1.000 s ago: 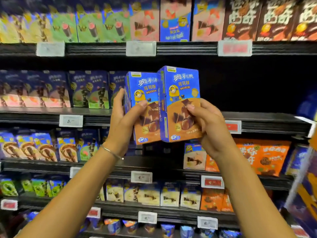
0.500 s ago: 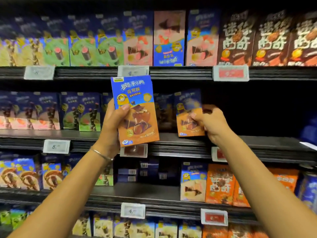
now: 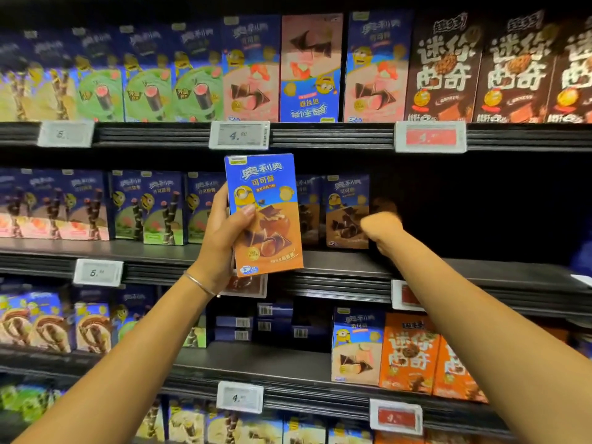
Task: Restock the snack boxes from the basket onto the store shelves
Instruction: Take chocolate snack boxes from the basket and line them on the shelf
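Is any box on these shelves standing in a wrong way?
Yes. On the top shelf one box stands upside down: its lettering is inverted and sits at the bottom.

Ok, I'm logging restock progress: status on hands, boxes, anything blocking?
Left hand grips held box, in front of the shelf. Right hand blurred beside shelved box, grip unclear. Dark space right of it, nothing seen blocking.

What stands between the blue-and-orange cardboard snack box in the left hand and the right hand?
Two matching boxes on the dark shelf, shown in the head view.
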`<state>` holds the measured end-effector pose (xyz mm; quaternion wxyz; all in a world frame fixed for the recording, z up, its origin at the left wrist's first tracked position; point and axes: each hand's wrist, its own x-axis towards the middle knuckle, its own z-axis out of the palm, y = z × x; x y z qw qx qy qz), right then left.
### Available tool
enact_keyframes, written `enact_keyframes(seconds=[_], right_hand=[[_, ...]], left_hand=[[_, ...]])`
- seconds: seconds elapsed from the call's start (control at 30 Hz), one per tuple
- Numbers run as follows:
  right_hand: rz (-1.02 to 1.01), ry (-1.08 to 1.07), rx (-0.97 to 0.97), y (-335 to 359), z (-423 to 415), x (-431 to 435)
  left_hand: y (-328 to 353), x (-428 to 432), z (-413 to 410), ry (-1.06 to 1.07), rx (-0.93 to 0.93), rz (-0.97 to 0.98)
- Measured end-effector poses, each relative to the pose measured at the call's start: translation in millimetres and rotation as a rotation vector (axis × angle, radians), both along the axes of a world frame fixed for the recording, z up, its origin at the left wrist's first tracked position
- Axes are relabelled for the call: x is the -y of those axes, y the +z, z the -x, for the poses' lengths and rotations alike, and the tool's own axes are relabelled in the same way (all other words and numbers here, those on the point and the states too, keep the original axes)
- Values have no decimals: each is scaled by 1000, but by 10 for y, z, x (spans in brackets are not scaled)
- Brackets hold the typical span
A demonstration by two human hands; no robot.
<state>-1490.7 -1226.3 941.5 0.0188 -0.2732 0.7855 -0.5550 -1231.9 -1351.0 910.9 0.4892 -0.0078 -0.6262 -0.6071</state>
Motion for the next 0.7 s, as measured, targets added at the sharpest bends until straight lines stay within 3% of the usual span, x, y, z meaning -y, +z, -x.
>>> enact_keyframes(seconds=[0.17, 0.47, 0.7], right_hand=[[-201, -135, -214, 34, 6, 121], [-89, -174, -169, 44, -50, 218], [-127, -202, -212, -11, -58, 289]], left_hand=[[6, 23, 39, 32, 36, 59], [4, 73, 81, 52, 58, 115], [-34, 176, 105, 55, 59, 112]])
